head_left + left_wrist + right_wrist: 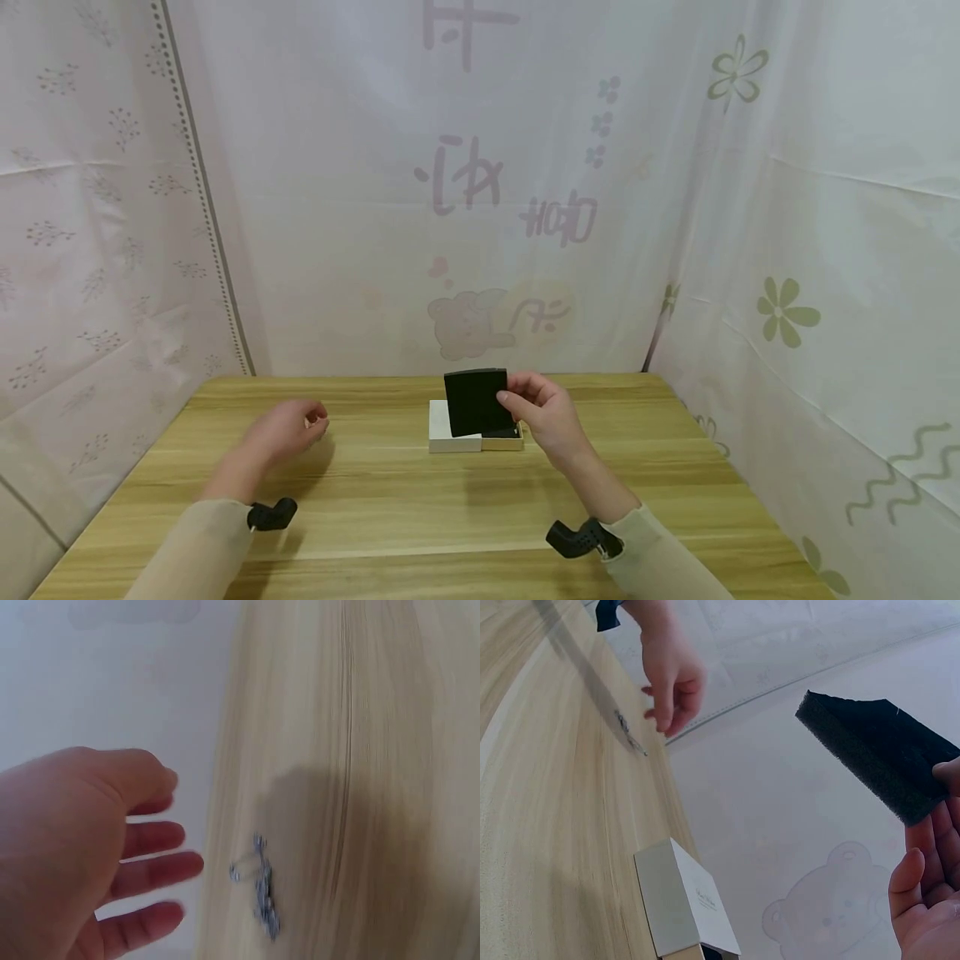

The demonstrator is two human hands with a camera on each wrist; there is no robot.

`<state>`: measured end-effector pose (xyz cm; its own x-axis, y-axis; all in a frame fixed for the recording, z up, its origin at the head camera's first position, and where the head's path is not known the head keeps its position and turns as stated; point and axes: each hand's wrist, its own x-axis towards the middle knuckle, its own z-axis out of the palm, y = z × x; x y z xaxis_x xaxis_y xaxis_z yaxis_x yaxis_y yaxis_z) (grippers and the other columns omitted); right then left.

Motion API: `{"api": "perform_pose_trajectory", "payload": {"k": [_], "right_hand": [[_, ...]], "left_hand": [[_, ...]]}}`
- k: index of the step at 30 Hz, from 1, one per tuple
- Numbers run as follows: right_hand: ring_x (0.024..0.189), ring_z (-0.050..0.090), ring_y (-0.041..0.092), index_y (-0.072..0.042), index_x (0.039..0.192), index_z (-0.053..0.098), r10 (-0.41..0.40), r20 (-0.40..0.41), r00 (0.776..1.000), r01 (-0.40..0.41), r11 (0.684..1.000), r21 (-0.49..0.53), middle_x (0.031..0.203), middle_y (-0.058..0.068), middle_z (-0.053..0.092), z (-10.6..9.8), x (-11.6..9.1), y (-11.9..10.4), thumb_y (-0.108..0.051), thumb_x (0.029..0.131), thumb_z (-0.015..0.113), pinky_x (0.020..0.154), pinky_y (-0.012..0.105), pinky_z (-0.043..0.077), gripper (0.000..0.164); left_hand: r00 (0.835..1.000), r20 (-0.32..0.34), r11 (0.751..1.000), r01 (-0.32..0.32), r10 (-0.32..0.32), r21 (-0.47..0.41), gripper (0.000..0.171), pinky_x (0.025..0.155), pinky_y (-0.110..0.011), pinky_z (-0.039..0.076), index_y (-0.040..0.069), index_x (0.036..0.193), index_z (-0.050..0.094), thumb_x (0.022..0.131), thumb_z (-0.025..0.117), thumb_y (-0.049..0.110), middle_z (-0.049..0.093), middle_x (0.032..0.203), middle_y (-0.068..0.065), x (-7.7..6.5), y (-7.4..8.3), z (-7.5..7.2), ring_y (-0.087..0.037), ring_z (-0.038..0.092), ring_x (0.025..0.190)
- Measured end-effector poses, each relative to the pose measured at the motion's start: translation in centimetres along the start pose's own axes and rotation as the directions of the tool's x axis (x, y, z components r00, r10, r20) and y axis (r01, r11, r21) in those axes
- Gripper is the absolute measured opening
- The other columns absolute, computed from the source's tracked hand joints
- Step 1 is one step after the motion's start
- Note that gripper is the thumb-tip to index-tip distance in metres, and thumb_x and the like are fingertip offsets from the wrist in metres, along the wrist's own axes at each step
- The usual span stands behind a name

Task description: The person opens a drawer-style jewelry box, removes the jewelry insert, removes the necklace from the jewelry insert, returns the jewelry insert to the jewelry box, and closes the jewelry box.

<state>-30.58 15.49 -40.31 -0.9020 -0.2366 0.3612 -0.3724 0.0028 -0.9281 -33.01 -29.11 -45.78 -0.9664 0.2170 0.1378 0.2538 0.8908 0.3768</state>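
Observation:
My right hand [551,417] pinches one edge of a thin square black foam pad [476,402] between thumb and fingers, held up over a small box. The right wrist view shows the pad's porous edge [862,765]. Below it, the box's white lid [454,445] covers the left part, and a tan tray [502,445] with something dark inside shows at the right. Over the table's left side hovers my left hand [287,431], fingers loosely bent and holding nothing. A small silvery chain-like piece [265,889] lies on the wood near that hand; the head view does not show it.
The wooden table [390,517] ends at a pale printed curtain [337,208] at the back, with more curtains on both sides. A black wrist camera mount [272,514] sits at the left sleeve and another mount [583,539] at the right.

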Motion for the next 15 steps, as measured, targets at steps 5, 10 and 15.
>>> {"api": "perform_pose_trajectory", "payload": {"k": [5, 10, 15], "right_hand": [[0.083, 0.061, 0.009, 0.010, 0.119, 0.068, 0.001, -0.002, 1.000, -0.001, 1.000, 0.001, 0.099, -0.006, 0.069, 0.0, 0.0, 0.0, -0.006, 0.104, 0.072, 0.073, 0.019, 0.057, 0.022], [0.082, 0.061, 0.009, 0.010, 0.119, 0.068, 0.003, -0.007, 1.000, -0.003, 1.000, -0.003, 0.098, -0.007, 0.069, 0.0, 0.0, 0.1, -0.006, 0.105, 0.072, 0.073, 0.020, 0.057, 0.022], [0.080, 0.061, 0.009, 0.010, 0.118, 0.068, 0.005, -0.022, 1.000, -0.006, 1.000, -0.001, 0.098, -0.007, 0.069, 0.0, 0.0, 0.2, -0.005, 0.104, 0.073, 0.071, 0.020, 0.057, 0.021]], "left_hand": [[0.996, -0.032, 0.993, -0.088, 0.086, -0.077, 0.027, 0.089, -0.051, 0.065, 0.004, 0.128, 0.074, 0.107, 0.071, 0.021, 0.076, 0.125, -0.016, 0.8, 2.2, 0.7, -0.031, 0.075, 0.106], [0.992, -0.036, 0.988, -0.121, 0.118, -0.093, 0.036, 0.098, -0.054, 0.063, 0.004, 0.138, 0.071, 0.109, 0.071, 0.024, 0.071, 0.138, -0.019, 1.5, 4.3, 1.9, -0.036, 0.074, 0.116], [0.990, -0.010, 0.984, -0.142, 0.142, -0.104, 0.038, 0.101, -0.055, 0.062, 0.004, 0.141, 0.070, 0.108, 0.071, 0.024, 0.070, 0.141, -0.020, 2.2, 6.1, 2.9, -0.038, 0.073, 0.120]]}}
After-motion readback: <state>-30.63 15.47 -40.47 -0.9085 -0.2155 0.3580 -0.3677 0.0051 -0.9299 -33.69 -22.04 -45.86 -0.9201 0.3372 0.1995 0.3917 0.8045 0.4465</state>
